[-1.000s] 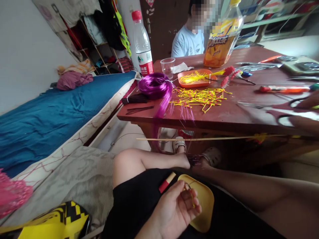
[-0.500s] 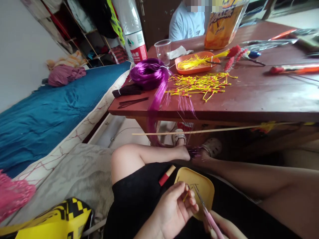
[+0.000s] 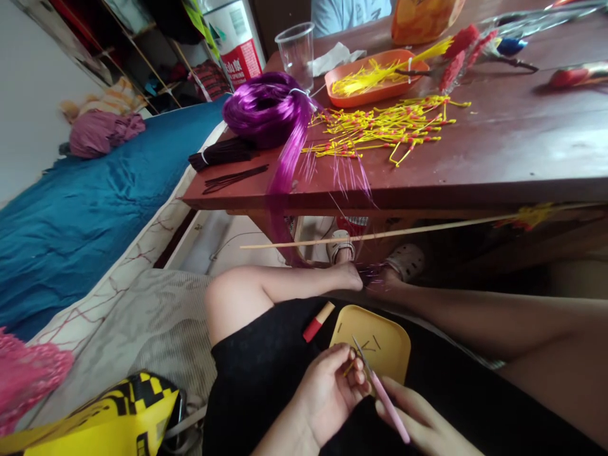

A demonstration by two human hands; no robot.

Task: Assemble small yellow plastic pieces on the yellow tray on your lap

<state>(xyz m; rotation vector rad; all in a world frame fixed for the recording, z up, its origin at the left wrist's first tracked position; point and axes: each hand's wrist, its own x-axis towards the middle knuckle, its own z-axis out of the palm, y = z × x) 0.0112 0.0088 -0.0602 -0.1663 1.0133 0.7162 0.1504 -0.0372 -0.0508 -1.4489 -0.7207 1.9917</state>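
My left hand [image 3: 327, 389] pinches a small yellow-and-dark stem piece [image 3: 349, 367] between thumb and fingers. In my right hand [image 3: 413, 411] are pink-handled scissors [image 3: 388, 408], their blades lying close together and pointing up-left beside the left fingertips. Beneath both hands, a yellow tray [image 3: 396, 339] rests on the black cloth over my lap, with a few short dark pieces [image 3: 377, 342] in it. A small red and tan tube [image 3: 318, 322] lies just left of the tray. The far end of the stem is hidden by my fingers.
On the red table [image 3: 498, 161] are a purple fibre bundle [image 3: 266, 114], many yellow stems [image 3: 380, 130], dark sticks [image 3: 223, 154], an orange dish [image 3: 351, 98] and a clear cup [image 3: 297, 57]. A thin wooden stick [image 3: 332, 240] extends below its edge. Another person's shirt [image 3: 349, 14] shows behind.
The scissors have shifted up-left, and their blades are now closer together near my left fingertips. The view has tilted down, so the table items sit higher and more of the tray's pieces show.
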